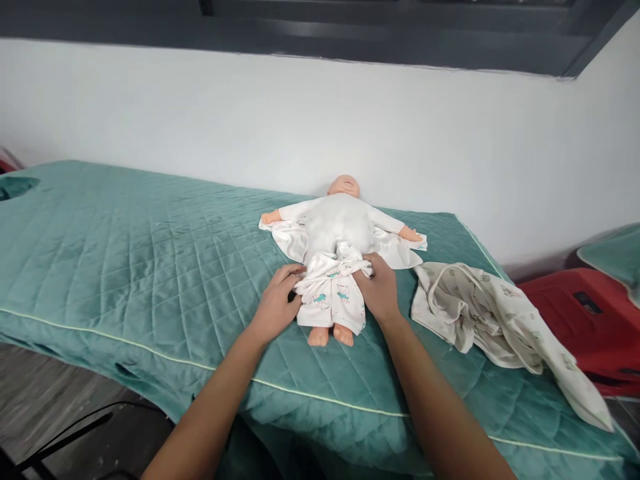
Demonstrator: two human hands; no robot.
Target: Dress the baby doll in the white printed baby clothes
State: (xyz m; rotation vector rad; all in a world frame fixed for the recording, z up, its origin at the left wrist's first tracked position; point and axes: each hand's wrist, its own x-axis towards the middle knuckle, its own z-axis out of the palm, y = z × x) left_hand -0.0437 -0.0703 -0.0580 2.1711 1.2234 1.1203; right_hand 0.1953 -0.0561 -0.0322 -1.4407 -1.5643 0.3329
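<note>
A baby doll (pixel 336 220) lies on its back on a teal quilted bed (pixel 150 267), head toward the wall, arms spread on an opened white top. White printed trousers (pixel 333 293) cover its legs, and the bare feet stick out below. My left hand (pixel 278 301) grips the left side of the trousers' waistband with curled fingers. My right hand (pixel 379 288) pinches the waistband on the right side at the doll's hip.
A crumpled cream printed garment (pixel 495 320) lies on the bed to the right of the doll. A white wall runs behind the bed. A red object (pixel 580 313) stands at the right, beyond the bed's edge. Dark floor shows at lower left.
</note>
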